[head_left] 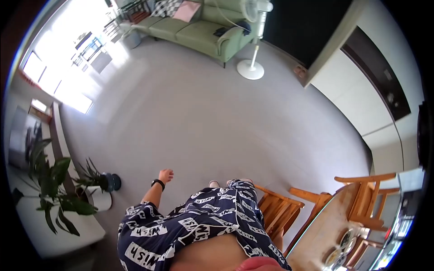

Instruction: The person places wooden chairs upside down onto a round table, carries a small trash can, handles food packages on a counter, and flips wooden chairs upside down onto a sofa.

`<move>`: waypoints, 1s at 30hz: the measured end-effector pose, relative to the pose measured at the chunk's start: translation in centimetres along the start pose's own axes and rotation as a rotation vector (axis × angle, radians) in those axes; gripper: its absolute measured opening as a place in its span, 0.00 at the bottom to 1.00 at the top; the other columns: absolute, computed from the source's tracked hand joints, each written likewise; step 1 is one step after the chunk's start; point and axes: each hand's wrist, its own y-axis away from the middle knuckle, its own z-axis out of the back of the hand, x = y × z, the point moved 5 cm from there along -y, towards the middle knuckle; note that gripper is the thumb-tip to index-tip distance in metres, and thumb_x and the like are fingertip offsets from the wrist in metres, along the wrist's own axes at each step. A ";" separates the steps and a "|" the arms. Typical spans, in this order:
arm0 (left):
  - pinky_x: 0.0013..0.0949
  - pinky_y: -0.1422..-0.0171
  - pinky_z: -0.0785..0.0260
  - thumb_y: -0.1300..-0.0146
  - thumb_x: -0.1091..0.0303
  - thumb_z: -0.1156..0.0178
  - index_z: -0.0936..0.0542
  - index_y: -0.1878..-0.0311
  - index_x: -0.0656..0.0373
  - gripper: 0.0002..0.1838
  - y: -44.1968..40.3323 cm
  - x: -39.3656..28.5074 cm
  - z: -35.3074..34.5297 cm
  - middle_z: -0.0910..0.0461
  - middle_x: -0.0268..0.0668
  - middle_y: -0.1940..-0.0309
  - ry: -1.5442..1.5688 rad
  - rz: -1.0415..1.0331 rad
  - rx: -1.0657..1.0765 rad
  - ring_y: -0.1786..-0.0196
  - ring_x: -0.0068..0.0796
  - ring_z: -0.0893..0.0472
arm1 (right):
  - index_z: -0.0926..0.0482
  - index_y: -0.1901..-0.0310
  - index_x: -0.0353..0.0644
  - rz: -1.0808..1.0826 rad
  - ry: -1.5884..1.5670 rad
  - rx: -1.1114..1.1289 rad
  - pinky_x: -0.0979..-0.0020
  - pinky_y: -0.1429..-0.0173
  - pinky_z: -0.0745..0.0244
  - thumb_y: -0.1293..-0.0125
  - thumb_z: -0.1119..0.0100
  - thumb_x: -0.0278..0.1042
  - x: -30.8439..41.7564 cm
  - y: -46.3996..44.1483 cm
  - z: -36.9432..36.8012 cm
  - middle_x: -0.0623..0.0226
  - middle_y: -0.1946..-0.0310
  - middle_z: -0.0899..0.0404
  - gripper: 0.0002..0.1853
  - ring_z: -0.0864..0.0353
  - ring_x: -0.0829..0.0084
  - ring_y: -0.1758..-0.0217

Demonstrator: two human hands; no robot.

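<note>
A: Head view: your left hand (166, 175) is hanging over the floor (181, 113), out from your side. Its grip is looking loose, the fingers slightly curled, and you are holding nothing in it that shows.

B: A dark band (158, 183) is circling that wrist. The blue pot (113, 181) is sitting on that side, apart from your fingers, with the plant (61, 176) rising beyond it.

A: And on your right?

B: A chair (278, 207) is standing close against your side, by the edge of the bench (314, 237). Only a bit of skin is showing past your sleeve there, so I cannot tell whether your right hand's grip is open, closed or holding the chair.

A: The dishes (333, 258) are resting on the bench, away from your left hand.

B: I am judging that you are standing or walking, not handling anything with the left. Ahead, the floor is stretching toward the sofa (194, 34) and the fan (251, 69).

A: Any turn to your right is calling for care: your clothes or arm could be catching the chair.
</note>
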 end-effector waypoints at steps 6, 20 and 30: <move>0.29 0.63 0.33 0.43 0.60 0.44 0.22 0.61 0.55 0.11 0.4 -7.5 -5.3 0.22 0.31 0.68 0.045 -0.066 0.068 0.69 0.22 0.25 | 0.28 0.78 0.49 -0.008 0.026 0.018 0.65 0.82 0.43 0.42 0.59 0.73 0.1 2.6 -2.8 0.68 0.88 0.34 0.31 0.37 0.65 0.87; 0.32 0.53 0.32 0.53 0.35 0.34 0.22 0.56 0.59 0.35 58.2 -36.3 -38.4 0.23 0.32 0.66 -0.898 -1.383 1.940 0.60 0.30 0.22 | 0.22 0.72 0.42 0.063 -0.079 0.188 0.59 0.66 0.28 0.42 0.50 0.61 -11.4 0.6 -3.7 0.59 0.76 0.23 0.25 0.24 0.57 0.72; 0.30 0.63 0.37 0.60 0.29 0.35 0.24 0.62 0.57 0.37 65.1 -41.5 -49.1 0.27 0.29 0.75 -0.505 -1.374 2.319 0.69 0.27 0.25 | 0.21 0.63 0.41 0.112 0.225 -0.175 0.59 0.56 0.27 0.42 0.50 0.59 -8.6 4.0 -3.5 0.55 0.67 0.21 0.25 0.23 0.53 0.61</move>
